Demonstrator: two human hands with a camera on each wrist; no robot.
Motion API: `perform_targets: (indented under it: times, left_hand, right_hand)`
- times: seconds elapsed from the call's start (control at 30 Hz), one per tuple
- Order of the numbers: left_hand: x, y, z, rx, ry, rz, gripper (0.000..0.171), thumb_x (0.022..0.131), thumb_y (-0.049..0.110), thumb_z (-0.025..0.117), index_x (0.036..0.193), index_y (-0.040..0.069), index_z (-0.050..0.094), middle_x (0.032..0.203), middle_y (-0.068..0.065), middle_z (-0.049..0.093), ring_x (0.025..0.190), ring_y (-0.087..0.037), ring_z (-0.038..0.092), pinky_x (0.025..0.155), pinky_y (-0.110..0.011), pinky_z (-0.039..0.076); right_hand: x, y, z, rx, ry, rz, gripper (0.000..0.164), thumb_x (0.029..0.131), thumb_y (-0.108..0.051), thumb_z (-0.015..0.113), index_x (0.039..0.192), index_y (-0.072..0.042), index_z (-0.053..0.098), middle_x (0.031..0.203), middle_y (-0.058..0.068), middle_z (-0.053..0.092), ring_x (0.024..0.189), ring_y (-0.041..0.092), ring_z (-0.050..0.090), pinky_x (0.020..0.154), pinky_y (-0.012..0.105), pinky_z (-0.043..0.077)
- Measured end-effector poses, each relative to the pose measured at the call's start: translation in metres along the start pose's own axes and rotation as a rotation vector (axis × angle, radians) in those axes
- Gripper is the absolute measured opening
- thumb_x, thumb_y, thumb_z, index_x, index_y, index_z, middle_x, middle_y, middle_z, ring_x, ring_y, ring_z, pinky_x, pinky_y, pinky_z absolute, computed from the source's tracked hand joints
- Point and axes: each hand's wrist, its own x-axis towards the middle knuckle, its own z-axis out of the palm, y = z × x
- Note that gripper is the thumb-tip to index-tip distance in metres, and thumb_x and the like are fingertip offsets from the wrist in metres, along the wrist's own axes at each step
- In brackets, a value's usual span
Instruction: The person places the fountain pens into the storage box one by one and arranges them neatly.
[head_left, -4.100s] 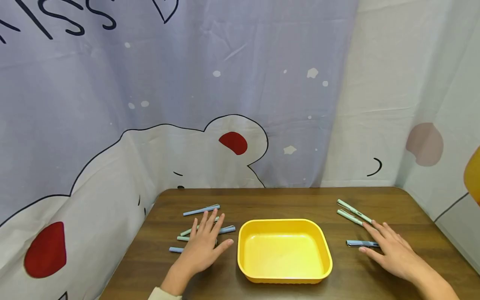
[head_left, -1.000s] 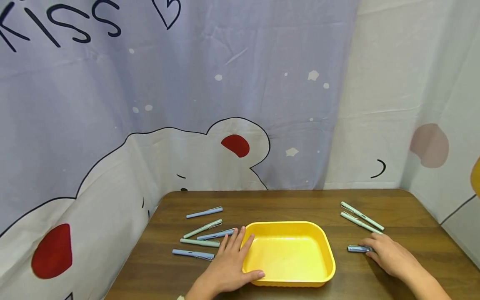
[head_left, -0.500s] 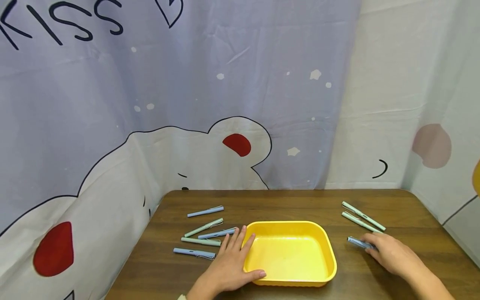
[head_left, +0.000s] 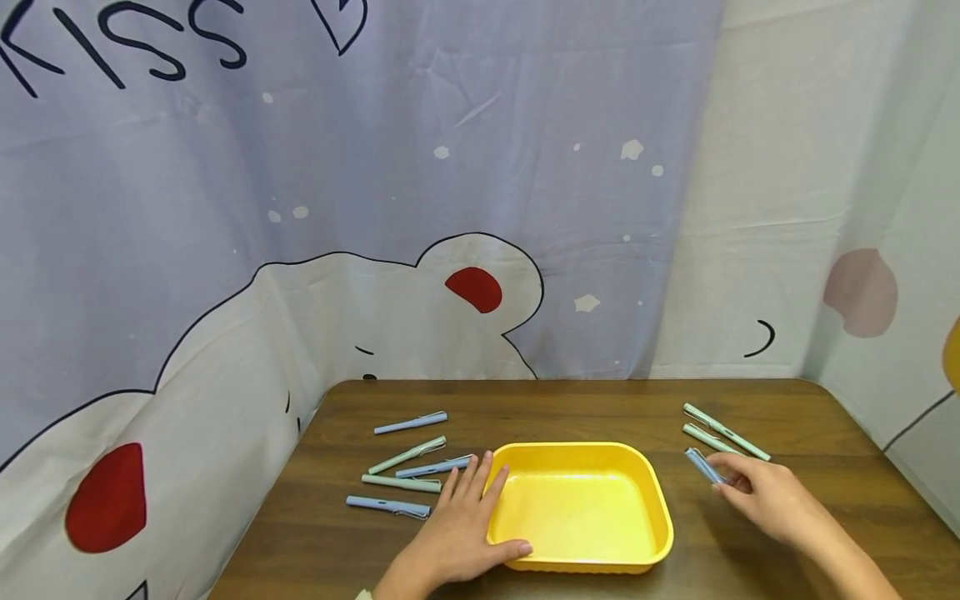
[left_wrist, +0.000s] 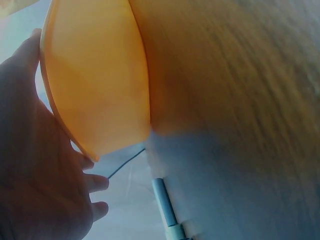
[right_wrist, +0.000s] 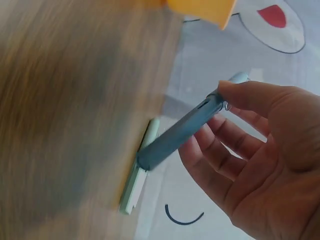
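In the head view my right hand [head_left: 776, 498] pinches a blue pen [head_left: 702, 465] between thumb and fingers, right of the yellow tray [head_left: 581, 512]. The right wrist view has the same pen [right_wrist: 180, 132] slanting out of the hand, the thumb near its clip end and the other fingers underneath. My left hand [head_left: 461, 529] rests on the tray's left rim, its fingers spread and straight. Seen from the left wrist, the hand [left_wrist: 45, 165] lies along the tray's edge [left_wrist: 97, 75]. No pen lies in the tray.
Two green pens [head_left: 726, 431] lie at the back right. Left of the tray lie several more, among them a green pen [head_left: 401, 483], a blue pen [head_left: 386, 506] and another blue pen [head_left: 410, 423] farther back. A printed curtain [head_left: 525, 208] hangs behind the wooden table [head_left: 570, 408].
My left hand has moved right from over the left pens to the tray rim. My right hand has gripped the blue pen, raised it and turned it so that its end points farther back.
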Motion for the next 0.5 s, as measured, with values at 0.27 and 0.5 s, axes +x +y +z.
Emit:
perform_targets:
  times: [0.27,0.5]
  left_hand:
    - [0.000,0.000,0.001,-0.004,0.007,0.004,0.099,0.090,0.078,0.048,0.163,0.018,0.021,0.170,-0.009,0.005,0.155,-0.037,0.011,0.121,-0.063,0.012]
    - [0.001,0.000,0.001,0.001,0.004,-0.004,0.101,0.088,0.080,0.048,0.163,0.018,0.022,0.170,-0.009,0.006,0.155,-0.037,0.011,0.121,-0.063,0.012]
  right_hand:
    - [0.001,-0.013,-0.004,0.289,-0.110,0.146,0.044,0.094,-0.025,0.073,0.132,-0.005,0.062,0.094,0.002,0.074,0.071,0.004,0.064,0.059,0.026,0.055]
    - [0.002,-0.023,-0.003,0.608,-0.232,0.218,0.058,0.099,-0.023,0.068,0.145,0.004,0.046,0.106,0.018,0.068,0.082,0.015,0.066,0.067,0.036,0.060]
